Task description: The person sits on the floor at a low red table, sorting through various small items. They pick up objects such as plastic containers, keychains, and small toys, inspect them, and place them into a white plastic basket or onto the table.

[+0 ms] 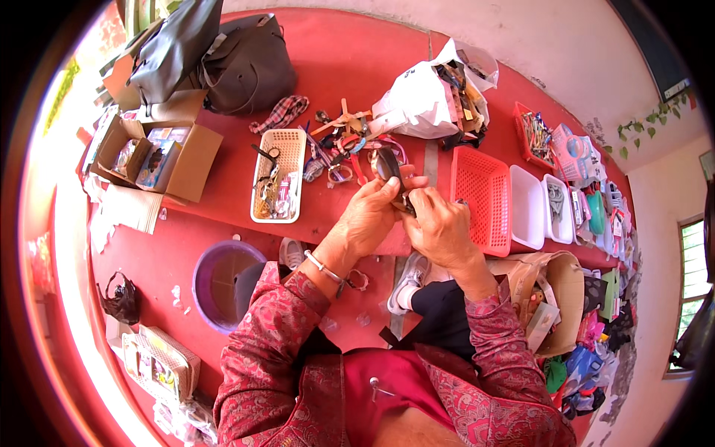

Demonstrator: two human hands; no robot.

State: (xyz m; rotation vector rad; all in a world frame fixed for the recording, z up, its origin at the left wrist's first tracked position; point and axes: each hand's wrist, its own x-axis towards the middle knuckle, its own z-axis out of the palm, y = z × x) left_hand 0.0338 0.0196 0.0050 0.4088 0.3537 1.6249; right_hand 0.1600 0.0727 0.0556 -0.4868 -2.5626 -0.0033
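Note:
In front of my chest, both hands are closed on a dark brown, glossy, curved band (386, 162) whose exact kind I cannot make out. My left hand (370, 214) grips its side with the thumb on top. The fingers of my right hand (441, 225) pinch its lower end, which they partly hide. Just beyond lies a tangled pile of straps and bands (346, 141) in mixed colours. Left of the pile, a cream plastic basket (299, 167) contains dark straps and small packets. A light bangle (319, 262) is around my left wrist.
A white plastic bag (417, 100) stuffed with straps stands behind the pile. At right are a red basket (469, 165), white trays (526, 195) and a cardboard box (570, 298). Leftward are an open carton (195, 160), black bags (253, 71) and a purple tub (199, 287) below the ledge.

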